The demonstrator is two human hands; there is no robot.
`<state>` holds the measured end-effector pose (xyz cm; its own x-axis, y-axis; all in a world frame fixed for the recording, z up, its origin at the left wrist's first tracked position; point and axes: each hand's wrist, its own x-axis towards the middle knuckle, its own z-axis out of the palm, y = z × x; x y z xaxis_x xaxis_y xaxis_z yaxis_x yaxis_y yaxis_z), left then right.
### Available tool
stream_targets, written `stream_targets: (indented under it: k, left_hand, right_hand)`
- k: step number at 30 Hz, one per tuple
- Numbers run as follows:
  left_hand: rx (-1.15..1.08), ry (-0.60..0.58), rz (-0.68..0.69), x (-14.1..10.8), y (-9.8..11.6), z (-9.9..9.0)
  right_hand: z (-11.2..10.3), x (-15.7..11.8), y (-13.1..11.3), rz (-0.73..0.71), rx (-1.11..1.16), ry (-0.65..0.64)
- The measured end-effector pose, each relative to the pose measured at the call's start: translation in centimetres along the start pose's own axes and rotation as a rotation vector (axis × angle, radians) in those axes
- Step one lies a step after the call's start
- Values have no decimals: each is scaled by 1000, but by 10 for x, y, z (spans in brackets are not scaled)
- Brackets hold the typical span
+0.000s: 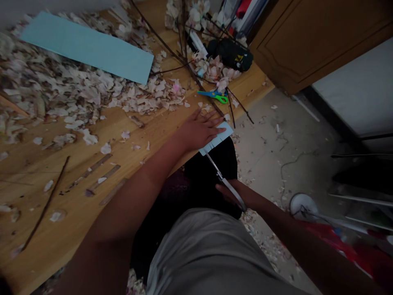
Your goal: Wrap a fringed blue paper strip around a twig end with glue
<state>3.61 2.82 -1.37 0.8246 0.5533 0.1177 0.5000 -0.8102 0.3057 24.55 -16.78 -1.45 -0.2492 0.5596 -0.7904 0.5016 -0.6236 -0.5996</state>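
My left hand point(198, 132) lies flat with fingers spread, pressing a small piece of light blue paper point(218, 141) against the table's front edge. Several short slits show along the paper's near side, which sticks out past the edge. In my right hand point(236, 192) is a pair of scissors point(218, 172) with pale handles. Their blades point up and left, with the tips at the paper's lower left corner. How far the blades are parted I cannot tell. Just beyond my left hand lie blue and green scissors point(216, 96) beside a bare branch point(196, 78).
A larger light blue sheet point(89, 47) rests on a heap of dried petals point(80, 90) on the wooden table point(119, 135). At the back are a dark pouch point(231, 54) and blossoms point(216, 69). A thin twig point(46, 205) lies left. Petals litter the floor point(264, 143).
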Motion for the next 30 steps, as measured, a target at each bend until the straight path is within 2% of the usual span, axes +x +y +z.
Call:
stream_targets:
  k: [2,6,9,20,25,30]
  left_hand:
    - [-4,-2,-3,0,0,-1]
    - [-12,0,-8,0,1,-2]
    - [-8,-7,-16,1,1,-2]
    - [0,-6,-17,2,2,-1]
    - [3,12,-23,4,3,0]
    - [5,13,-23,4,1,4]
  right_hand:
    - [-2,-2,-2,20,1,-22]
    - [-9,-5,-7,-73,-64,-114]
    - [-12,-6,-10,-140,-143,-86]
    - [-10,-5,-13,-172,-228,-27]
    - [-7,-7,-13,-123,-174,3]
    - [-5,-6,-11,6,-143,56]
